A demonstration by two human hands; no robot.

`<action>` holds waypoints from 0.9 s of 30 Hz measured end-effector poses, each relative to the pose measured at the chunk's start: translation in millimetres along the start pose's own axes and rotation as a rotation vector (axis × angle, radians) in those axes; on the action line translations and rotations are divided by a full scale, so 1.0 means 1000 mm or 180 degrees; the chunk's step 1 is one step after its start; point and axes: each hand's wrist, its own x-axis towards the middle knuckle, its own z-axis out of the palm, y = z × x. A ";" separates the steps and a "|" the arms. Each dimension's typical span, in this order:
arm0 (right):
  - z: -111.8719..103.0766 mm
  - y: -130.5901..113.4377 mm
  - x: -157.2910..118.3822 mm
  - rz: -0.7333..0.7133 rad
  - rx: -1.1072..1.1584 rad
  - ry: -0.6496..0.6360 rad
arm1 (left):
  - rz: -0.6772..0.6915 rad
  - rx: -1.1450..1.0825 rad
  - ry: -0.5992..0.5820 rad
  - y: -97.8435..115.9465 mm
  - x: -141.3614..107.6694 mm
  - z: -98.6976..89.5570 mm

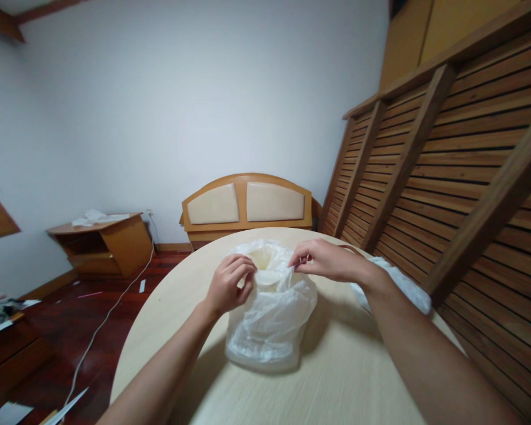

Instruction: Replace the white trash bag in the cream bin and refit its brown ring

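Observation:
A white, translucent plastic bag (268,330) stands upright on the round pale table (336,366). Its mouth gapes at the top, and something yellowish and rounded shows inside, too blurred to name. At the left of the mouth, my left hand (232,283) pinches the rim between curled fingers. Across from it, my right hand (321,260) grips the right side of the rim with thumb and fingertips. The lower part of the bag bulges and rests on the tabletop.
Another white bag-like bundle (400,286) lies at the table's right edge, partly behind my right forearm. A slatted wooden panel (425,177) leans close on the right. Beyond the table is a headboard (248,203). A white cable (110,313) crosses the floor at left.

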 end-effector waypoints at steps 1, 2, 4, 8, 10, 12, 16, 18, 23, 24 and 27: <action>0.000 -0.001 0.000 0.0016 0.0013 -0.0014 | -0.0120 -0.0001 0.0069 -0.001 0.000 -0.001; -0.001 -0.002 0.000 0.0037 0.0024 -0.0040 | -0.0255 -0.0008 0.0127 -0.002 -0.001 -0.002; -0.001 -0.007 0.000 0.0071 0.0040 -0.0120 | -0.0549 -0.0023 0.0214 -0.003 -0.001 -0.002; -0.001 -0.011 0.000 0.0083 -0.0008 -0.0179 | -0.1015 0.0029 0.0316 -0.007 0.000 0.002; 0.001 -0.009 0.000 0.0104 -0.0094 -0.0135 | -0.1204 0.0092 0.0335 -0.008 -0.001 0.002; 0.002 -0.007 0.000 0.0134 -0.0175 -0.0116 | -0.1334 0.0098 0.0381 -0.007 0.000 0.001; 0.002 -0.010 0.000 0.0115 -0.0109 -0.0241 | -0.0786 -0.0209 0.0309 0.005 0.004 -0.005; 0.001 -0.013 0.000 0.0041 0.0092 -0.0324 | -0.0362 -0.0369 0.0003 0.013 0.007 -0.007; -0.004 -0.011 -0.001 -0.0078 0.0347 -0.0107 | -0.0125 -0.0389 -0.0584 0.022 0.012 -0.004; -0.005 -0.009 -0.002 -0.0081 0.0258 0.0010 | -0.0096 -0.0386 -0.0601 0.022 0.012 -0.004; -0.004 -0.002 -0.004 -0.0111 -0.0006 0.0121 | -0.0079 -0.0405 -0.0611 0.019 0.009 -0.004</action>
